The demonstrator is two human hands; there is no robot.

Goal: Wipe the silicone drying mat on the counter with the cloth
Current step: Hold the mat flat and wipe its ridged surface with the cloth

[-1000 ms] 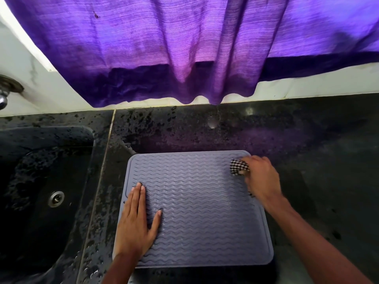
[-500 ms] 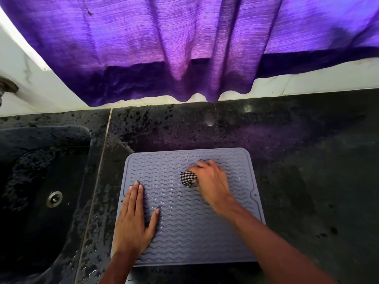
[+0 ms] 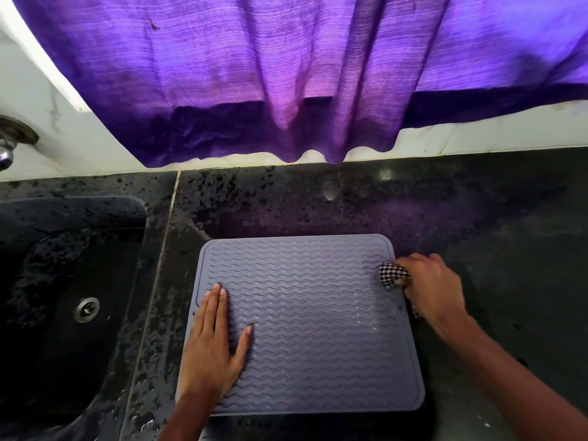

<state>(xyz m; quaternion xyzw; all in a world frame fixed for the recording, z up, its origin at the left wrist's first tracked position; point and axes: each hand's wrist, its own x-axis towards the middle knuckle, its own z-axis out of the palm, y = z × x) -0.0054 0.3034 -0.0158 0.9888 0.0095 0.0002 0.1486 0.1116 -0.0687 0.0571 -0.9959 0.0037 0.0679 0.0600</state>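
Note:
A grey-blue silicone drying mat (image 3: pixel 311 319) with wavy ridges lies flat on the dark stone counter (image 3: pixel 493 224). My left hand (image 3: pixel 211 348) rests flat on the mat's near left part, fingers straight and together. My right hand (image 3: pixel 432 288) grips a bunched black-and-white checked cloth (image 3: pixel 393 273) at the mat's far right edge. Most of the cloth is hidden inside the hand.
A dark sink (image 3: pixel 63 307) with a metal drain (image 3: pixel 86 309) sits left of the mat, past a pale seam in the counter. A purple curtain (image 3: pixel 286 74) hangs over the white back wall. A metal tap fitting (image 3: pixel 9 144) shows at the far left.
My right hand swept the cloth from the mat's right edge to its middle, then back to the right edge. My left hand stayed pressed on the mat.

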